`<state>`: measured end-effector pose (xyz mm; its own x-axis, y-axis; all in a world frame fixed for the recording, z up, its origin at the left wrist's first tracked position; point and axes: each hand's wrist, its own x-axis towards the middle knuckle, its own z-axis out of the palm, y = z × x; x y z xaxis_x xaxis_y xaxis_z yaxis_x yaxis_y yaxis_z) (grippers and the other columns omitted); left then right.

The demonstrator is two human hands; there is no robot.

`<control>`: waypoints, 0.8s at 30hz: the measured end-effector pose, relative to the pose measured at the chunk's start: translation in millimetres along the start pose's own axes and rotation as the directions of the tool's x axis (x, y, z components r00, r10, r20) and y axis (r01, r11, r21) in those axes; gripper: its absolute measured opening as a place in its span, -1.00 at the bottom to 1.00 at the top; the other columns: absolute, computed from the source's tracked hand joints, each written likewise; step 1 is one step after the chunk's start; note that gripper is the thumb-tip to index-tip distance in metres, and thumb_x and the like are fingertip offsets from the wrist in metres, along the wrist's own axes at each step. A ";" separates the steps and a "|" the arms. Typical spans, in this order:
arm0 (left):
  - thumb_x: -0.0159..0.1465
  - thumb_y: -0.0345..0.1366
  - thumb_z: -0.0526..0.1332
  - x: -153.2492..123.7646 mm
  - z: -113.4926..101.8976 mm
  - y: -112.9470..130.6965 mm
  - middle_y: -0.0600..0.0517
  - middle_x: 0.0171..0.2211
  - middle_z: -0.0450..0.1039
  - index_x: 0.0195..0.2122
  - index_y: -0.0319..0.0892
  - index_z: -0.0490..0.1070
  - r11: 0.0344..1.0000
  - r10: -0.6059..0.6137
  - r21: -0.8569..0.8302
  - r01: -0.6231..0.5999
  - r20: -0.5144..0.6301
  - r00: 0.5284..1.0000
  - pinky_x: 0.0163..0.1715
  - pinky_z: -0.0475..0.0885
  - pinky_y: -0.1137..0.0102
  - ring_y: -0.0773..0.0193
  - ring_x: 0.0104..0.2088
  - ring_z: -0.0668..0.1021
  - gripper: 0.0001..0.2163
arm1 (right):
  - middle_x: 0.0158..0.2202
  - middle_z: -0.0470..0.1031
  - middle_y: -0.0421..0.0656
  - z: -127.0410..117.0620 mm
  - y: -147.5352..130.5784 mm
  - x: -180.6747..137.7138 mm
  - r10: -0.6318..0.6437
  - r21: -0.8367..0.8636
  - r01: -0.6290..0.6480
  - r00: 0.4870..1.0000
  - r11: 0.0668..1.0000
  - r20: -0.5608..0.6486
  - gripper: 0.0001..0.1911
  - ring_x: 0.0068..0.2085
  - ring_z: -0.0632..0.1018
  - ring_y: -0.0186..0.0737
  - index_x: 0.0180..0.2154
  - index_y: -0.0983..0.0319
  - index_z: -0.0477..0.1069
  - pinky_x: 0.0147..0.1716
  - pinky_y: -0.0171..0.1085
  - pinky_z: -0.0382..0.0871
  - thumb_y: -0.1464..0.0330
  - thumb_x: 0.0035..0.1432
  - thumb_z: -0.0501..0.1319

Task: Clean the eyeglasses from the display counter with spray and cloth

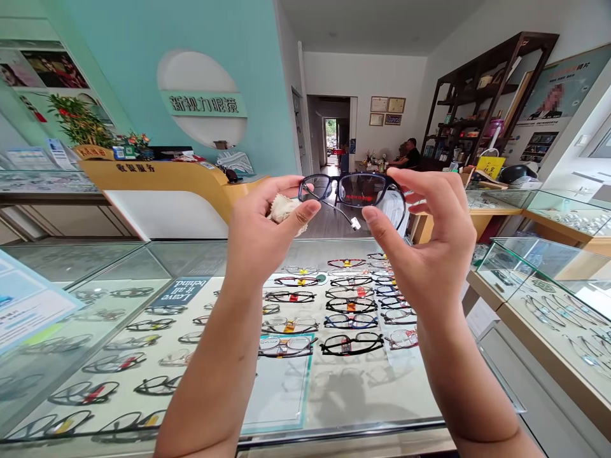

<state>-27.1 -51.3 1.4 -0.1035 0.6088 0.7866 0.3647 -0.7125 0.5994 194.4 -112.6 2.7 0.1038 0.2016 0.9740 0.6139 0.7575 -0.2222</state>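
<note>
Dark-framed eyeglasses (340,189) are held up over the glass display case, with red lettering on one lens and a white tag on a temple arm. My left hand (267,226) grips the left end of the frame and also has a crumpled cream cloth (285,208) tucked in its fingers. With thumb and fingers, my right hand (424,235) pinches the right end of the frame. Below both hands, rows of eyeglasses (352,343) lie inside the display case (363,407).
A second glass case (554,305) with more frames stands at the right. Behind on the left is a yellow and white counter (191,184). A seated person (409,154) is at the back near a dark shelf unit (470,105). A printed sheet (33,299) juts in at left.
</note>
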 end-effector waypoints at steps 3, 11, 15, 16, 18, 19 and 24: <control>0.24 0.20 0.53 -1.7 0.2 2.9 -0.11 -0.04 0.74 0.09 -0.08 0.70 1.000 -0.002 0.021 0.002 -0.018 1.000 -0.42 0.57 0.35 0.18 -0.26 0.68 -0.45 | 0.03 0.58 -0.05 0.0 2.4 0.8 0.001 -0.004 -0.001 1.000 1.000 0.000 -0.70 0.09 0.60 0.08 0.14 0.02 0.57 0.09 0.20 0.65 0.26 0.42 0.40; 0.21 0.23 0.54 -4.3 -0.8 6.7 -0.05 -0.14 0.74 0.01 0.02 0.70 0.998 0.020 0.059 -0.016 -0.063 0.998 -0.35 0.58 0.22 0.08 -0.25 0.72 -0.50 | 0.00 0.63 -0.09 0.3 -0.3 3.0 0.064 0.016 -0.064 0.998 0.998 -0.011 -0.68 0.03 0.62 -0.01 0.12 0.08 0.60 0.00 0.06 0.63 0.26 0.36 0.43; 0.20 0.22 0.55 -4.8 -0.4 8.0 -0.04 -0.14 0.75 -0.03 0.01 0.70 0.993 0.098 0.084 -0.087 -0.136 0.986 -0.30 0.60 0.18 0.06 -0.21 0.72 -0.52 | 0.02 0.64 -0.10 -0.7 1.2 2.5 0.101 0.041 -0.101 0.995 0.994 0.005 -0.67 0.01 0.63 -0.06 0.13 0.09 0.61 -0.03 0.02 0.62 0.28 0.36 0.43; 0.20 0.22 0.55 -5.5 -0.2 9.5 -0.03 -0.14 0.75 -0.03 0.00 0.70 0.989 0.129 0.099 -0.114 -0.163 0.978 -0.26 0.61 0.17 0.05 -0.18 0.73 -0.51 | 0.04 0.65 -0.10 -0.8 2.5 2.0 0.115 0.043 -0.116 0.993 0.992 0.021 -0.67 0.01 0.64 -0.06 0.14 0.08 0.60 -0.04 0.01 0.62 0.27 0.37 0.41; 0.20 0.20 0.56 -7.4 -0.1 13.4 -0.02 -0.14 0.75 -0.02 -0.02 0.69 0.978 0.189 0.133 -0.163 -0.212 0.959 -0.19 0.62 0.16 0.04 -0.11 0.74 -0.51 | 0.09 0.64 -0.10 -0.3 5.6 0.9 0.147 0.035 -0.149 0.987 0.988 0.057 -0.65 0.03 0.66 -0.05 0.18 0.04 0.59 -0.03 0.01 0.63 0.25 0.40 0.38; 0.20 0.19 0.57 -8.5 -0.1 15.6 -0.02 -0.14 0.75 -0.01 -0.02 0.69 0.972 0.215 0.149 -0.184 -0.234 0.948 -0.17 0.62 0.16 0.04 -0.10 0.74 -0.51 | 0.11 0.64 -0.10 0.2 7.1 0.4 0.161 0.032 -0.163 0.985 0.986 0.069 -0.64 0.04 0.67 -0.05 0.20 0.02 0.59 -0.02 0.02 0.63 0.23 0.42 0.37; 0.23 0.14 0.58 -13.1 -1.4 24.4 -0.01 -0.16 0.73 -0.01 -0.06 0.68 0.942 0.307 0.230 -0.246 -0.290 0.906 -0.18 0.59 0.21 0.13 -0.16 0.71 -0.54 | 0.12 0.67 -0.10 3.7 10.9 -0.7 0.182 0.051 -0.187 0.980 0.981 0.084 -0.61 0.03 0.68 -0.06 0.23 -0.01 0.59 0.01 0.02 0.64 0.21 0.42 0.36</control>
<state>-18.2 -77.1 6.0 -0.2503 0.2313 0.9401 0.5815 -0.7405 0.3370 198.2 -102.2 -0.6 0.1477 0.3875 0.9100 0.5434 0.7370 -0.4020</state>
